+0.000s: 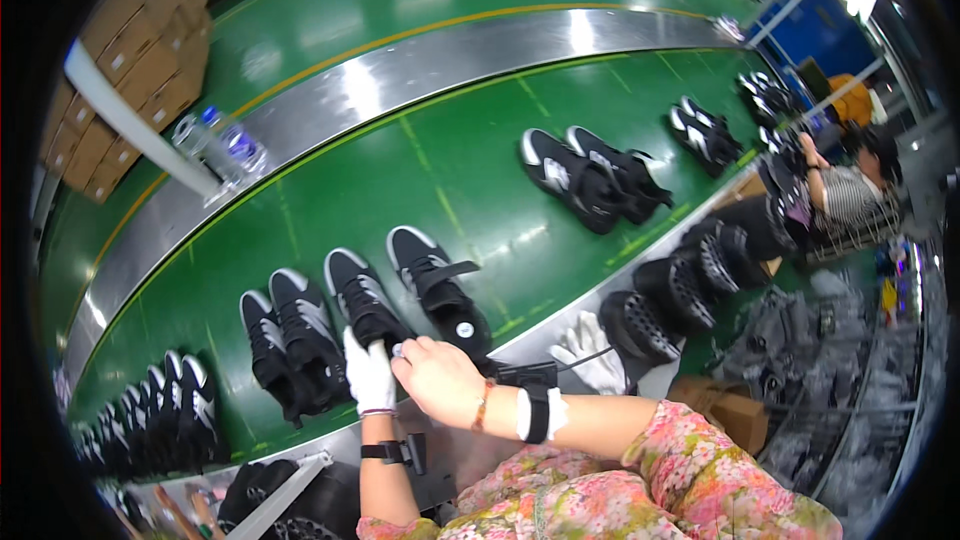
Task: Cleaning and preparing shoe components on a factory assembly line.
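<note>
Both hands meet at the heel of one black-and-white sneaker (pixel 366 308) lying toes-away on the green conveyor belt (pixel 450 180), near its edge closest to the person. Left hand (pixel 369 376), in a white glove, is closed round the heel collar, pinning the shoe. Right hand (pixel 438 375), bare, has its fingers curled in and pressed against the same spot, touching the glove; whether it pinches anything small there I cannot tell. Heel faces the body, probably so the opening is reachable without turning the shoe. Its mate (pixel 440 295) lies just right of the grip, strap flap open; another finished-looking pair (pixel 290 340) just left. More pairs farther up-belt (pixel 590 178), spaced apart, likely one pair per station. Spare white glove (pixel 590 352) lies on the steel rim right of the grip. Stacked brown cartons (pixel 120 90) well beyond the grip, far left, plain-sided, labels not legible. Clear water bottles (pixel 220 145) stand on the far steel rail. Brown box (pixel 725 410) low right. Another person (pixel 850 190) works downstream.
</note>
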Demonstrator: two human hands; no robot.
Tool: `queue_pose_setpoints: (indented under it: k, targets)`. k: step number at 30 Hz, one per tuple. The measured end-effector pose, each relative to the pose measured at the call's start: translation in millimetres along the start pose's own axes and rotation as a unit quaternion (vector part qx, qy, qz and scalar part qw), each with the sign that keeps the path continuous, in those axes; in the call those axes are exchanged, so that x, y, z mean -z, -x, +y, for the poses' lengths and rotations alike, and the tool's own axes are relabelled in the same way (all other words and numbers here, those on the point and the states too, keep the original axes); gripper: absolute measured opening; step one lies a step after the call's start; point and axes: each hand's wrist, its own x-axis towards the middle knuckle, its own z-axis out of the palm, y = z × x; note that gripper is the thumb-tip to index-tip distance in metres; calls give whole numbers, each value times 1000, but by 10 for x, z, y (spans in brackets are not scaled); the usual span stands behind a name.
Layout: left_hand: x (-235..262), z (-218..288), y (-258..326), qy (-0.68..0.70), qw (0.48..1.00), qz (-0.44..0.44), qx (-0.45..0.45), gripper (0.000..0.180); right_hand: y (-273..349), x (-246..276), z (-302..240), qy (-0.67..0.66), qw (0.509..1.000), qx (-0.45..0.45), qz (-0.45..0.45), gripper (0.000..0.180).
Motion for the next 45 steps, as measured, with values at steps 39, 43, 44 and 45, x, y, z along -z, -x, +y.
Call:
queue_pose_setpoints:
  k: [39, 43, 44, 45]
  targets:
    - [-326, 1299, 184, -360, 852, -25, -379, 25, 1115, 1172, 902, -80, 971, -155, -166, 46]
    - [-338, 1330, -3, -250, 908, -58, -330, 24, 600, 865, 1010, -139, 944, -184, -238, 47]
    - [-330, 1295, -52, -248, 909, -57, -330, 24, 484, 768, 1031, -130, 940, -201, -242, 47]
    - [-313, 1247, -100, -183, 925, -55, -328, 25, 365, 687, 1025, -106, 941, -213, -242, 48]
